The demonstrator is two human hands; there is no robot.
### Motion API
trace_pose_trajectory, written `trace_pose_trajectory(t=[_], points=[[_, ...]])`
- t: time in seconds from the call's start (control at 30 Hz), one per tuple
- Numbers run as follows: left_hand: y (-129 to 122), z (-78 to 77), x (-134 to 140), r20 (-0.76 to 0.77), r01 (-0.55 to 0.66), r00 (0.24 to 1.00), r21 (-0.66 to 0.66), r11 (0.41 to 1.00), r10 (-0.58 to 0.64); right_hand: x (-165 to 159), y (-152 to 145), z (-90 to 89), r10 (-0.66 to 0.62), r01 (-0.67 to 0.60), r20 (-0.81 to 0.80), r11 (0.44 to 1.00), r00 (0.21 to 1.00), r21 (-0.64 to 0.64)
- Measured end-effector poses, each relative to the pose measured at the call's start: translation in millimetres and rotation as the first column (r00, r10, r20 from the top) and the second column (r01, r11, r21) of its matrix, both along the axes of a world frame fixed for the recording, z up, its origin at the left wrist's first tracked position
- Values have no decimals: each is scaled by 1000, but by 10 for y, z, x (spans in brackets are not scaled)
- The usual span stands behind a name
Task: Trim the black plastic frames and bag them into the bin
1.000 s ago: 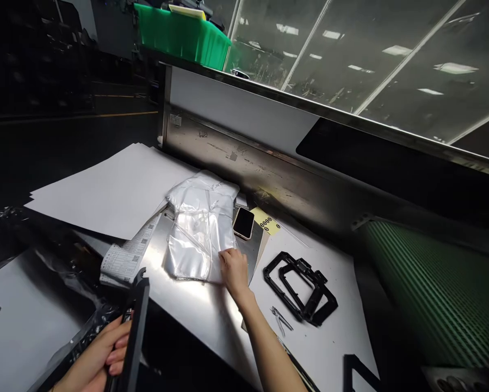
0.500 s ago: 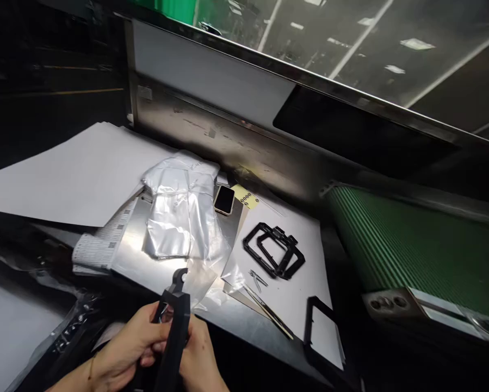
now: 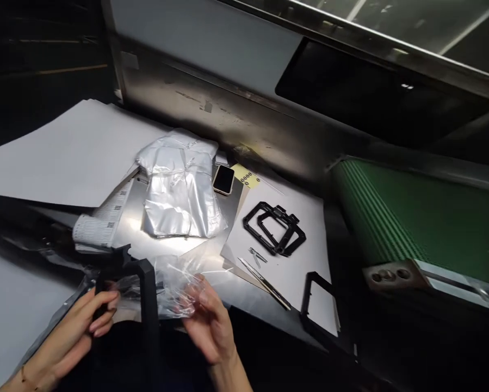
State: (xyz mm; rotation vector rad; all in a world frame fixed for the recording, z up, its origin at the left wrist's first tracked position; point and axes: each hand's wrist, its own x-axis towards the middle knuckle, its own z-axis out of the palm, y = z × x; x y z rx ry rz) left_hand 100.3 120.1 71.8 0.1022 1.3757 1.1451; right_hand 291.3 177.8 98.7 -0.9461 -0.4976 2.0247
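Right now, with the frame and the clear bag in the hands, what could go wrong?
1. The left hand pinches only one corner of the black frame, so it might twist or slip.
2. The thin clear bag in the right hand could snag on the frame's corners and tear.

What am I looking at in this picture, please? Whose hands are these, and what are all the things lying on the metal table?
The picture comes from a camera worn on a person's head, looking down at their own two hands. The left hand grips a black plastic frame. The right hand holds a clear plastic bag against that frame. On the steel table lie a pile of clear bags, a phone, a yellow note, printed labels, large white sheets, two more black frames and tweezers. At right is a green conveyor belt.
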Motion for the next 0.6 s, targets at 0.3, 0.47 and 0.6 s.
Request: trace_pose_trajectory(t=[0.3, 0.47, 0.6], points=[[-441, 104, -428, -18, 121, 993, 133, 984, -120, -391, 190, -198, 215, -233, 270, 972, 938, 38], [-362, 226, -611, 1, 376, 924, 191, 907, -383, -672, 311, -78, 392, -525, 482, 833, 783, 176], [-273, 61, -729, 80, 472, 861, 245, 847, -503, -946, 326, 112, 524, -806, 641, 524, 561, 277]])
